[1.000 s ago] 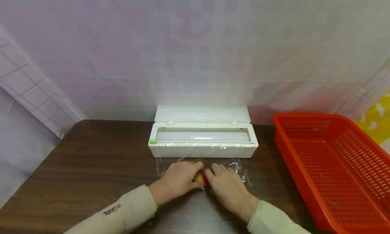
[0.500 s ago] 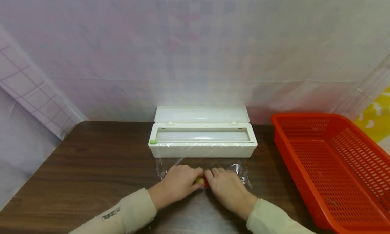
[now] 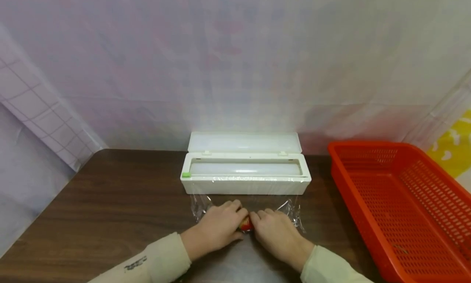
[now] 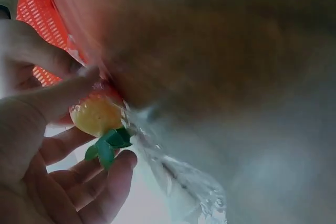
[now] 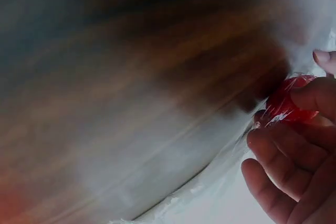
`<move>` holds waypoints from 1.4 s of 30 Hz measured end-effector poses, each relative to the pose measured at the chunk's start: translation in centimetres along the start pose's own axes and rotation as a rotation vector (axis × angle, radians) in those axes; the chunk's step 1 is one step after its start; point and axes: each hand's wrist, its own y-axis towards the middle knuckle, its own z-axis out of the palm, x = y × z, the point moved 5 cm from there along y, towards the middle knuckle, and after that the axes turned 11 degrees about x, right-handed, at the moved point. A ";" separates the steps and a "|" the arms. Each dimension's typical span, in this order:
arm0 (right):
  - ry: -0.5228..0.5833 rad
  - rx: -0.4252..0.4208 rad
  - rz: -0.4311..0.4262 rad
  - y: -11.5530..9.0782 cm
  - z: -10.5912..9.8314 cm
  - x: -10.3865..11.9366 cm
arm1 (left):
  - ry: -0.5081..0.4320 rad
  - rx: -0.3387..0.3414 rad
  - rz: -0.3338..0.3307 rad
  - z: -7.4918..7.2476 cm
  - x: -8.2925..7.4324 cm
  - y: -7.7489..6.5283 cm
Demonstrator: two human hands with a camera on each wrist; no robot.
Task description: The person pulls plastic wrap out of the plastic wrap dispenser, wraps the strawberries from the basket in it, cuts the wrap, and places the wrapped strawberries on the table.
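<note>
A red and yellow strawberry (image 3: 245, 224) with green leaves (image 4: 109, 145) lies between my two hands, partly covered by fingers. My left hand (image 3: 218, 225) holds its leafy end, thumb across the yellow part and fingers below. My right hand (image 3: 277, 234) pinches the red tip (image 5: 287, 98), which has clear cling film drawn over it. Cling film (image 3: 290, 211) runs from the white dispenser box (image 3: 246, 187) to my hands, crumpled at both sides of them. The box's lid (image 3: 244, 142) stands up, and a film roll (image 3: 244, 169) shows inside.
A red plastic basket (image 3: 362, 217) with slotted walls stands at the right. A small green slider (image 3: 186, 174) sits on the box's left front edge. Behind the dark wooden table (image 3: 121, 193) hangs a pale patterned cloth (image 3: 243, 70).
The strawberry has turned between my hands and shows more of its red side. The film at the left has bunched up more. The head view has tilted slightly.
</note>
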 end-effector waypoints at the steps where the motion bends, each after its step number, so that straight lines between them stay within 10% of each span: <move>1: 0.013 0.007 -0.001 0.0 0.0 0.0 | 0.010 0.001 0.000 0.0 0.0 0.0; 8: 0.159 0.102 -0.027 0.1 -0.4 -0.6 | 0.047 -0.033 0.037 -0.2 -0.1 0.0; 25: 0.592 0.277 -0.007 1.1 -0.1 -2.9 | -0.210 -0.067 0.047 -1.2 1.5 0.9; 42: 0.393 0.085 0.070 1.4 -0.6 -3.2 | -0.446 0.047 -0.014 -1.1 2.9 1.9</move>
